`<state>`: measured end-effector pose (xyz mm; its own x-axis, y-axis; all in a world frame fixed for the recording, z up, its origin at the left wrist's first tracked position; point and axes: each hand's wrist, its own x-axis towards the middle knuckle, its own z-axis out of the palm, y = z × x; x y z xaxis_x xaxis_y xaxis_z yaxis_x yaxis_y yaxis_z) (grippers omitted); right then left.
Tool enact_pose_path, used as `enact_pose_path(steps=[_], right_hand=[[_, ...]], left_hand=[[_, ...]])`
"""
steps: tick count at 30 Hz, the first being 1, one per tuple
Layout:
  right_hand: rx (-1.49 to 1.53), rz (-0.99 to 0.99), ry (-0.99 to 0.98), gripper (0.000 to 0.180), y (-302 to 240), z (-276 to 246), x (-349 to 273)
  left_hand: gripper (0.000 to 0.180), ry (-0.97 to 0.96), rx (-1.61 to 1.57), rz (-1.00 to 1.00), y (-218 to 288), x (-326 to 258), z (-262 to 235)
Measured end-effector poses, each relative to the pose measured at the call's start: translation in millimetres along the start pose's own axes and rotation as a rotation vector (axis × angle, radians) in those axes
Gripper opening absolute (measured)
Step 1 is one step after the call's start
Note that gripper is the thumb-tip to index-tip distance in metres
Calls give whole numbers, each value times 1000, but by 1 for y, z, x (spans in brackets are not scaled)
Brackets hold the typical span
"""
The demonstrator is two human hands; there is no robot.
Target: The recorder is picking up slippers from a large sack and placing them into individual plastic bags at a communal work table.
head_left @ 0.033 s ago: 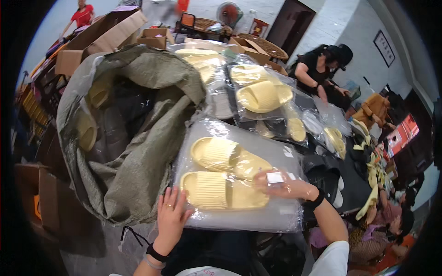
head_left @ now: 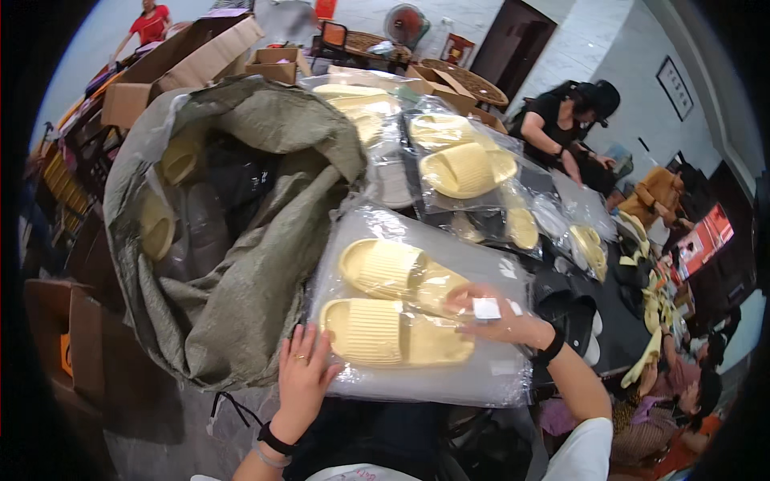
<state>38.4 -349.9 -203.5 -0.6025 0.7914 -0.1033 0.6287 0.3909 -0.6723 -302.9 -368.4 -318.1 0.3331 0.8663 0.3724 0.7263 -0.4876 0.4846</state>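
Even, fairly bright indoor light falls from above, casting only soft shadows inside the grey woven sack [head_left: 241, 264]. Right of the sack, white glare streaks the clear plastic bag [head_left: 425, 321] over the yellow slippers. Everything curves and darkens outward from the sack into a black fisheye rim; far figures behind it look soft and slightly blurred

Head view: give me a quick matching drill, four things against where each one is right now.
1. left hand
2. right hand
3. small white label
4. grey-green woven sack

a. open, left of the clear plastic bag of pale yellow slippers
b. pinched in fingertips
c. flat on the bag's near edge
d. over the bag's right part

Pairs: 1-c, 2-d, 3-b, 4-a
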Motion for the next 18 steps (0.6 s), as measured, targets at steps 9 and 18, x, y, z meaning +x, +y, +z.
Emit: enact_pose_path(steps=[9,18], right_hand=[[-473,166,32,38,6,48,77],[-338,169,278,26,-26,18,46]], left_hand=[[58,34,-28,-4,-1,0,3],[42,173,47,187,6,-1,-24]])
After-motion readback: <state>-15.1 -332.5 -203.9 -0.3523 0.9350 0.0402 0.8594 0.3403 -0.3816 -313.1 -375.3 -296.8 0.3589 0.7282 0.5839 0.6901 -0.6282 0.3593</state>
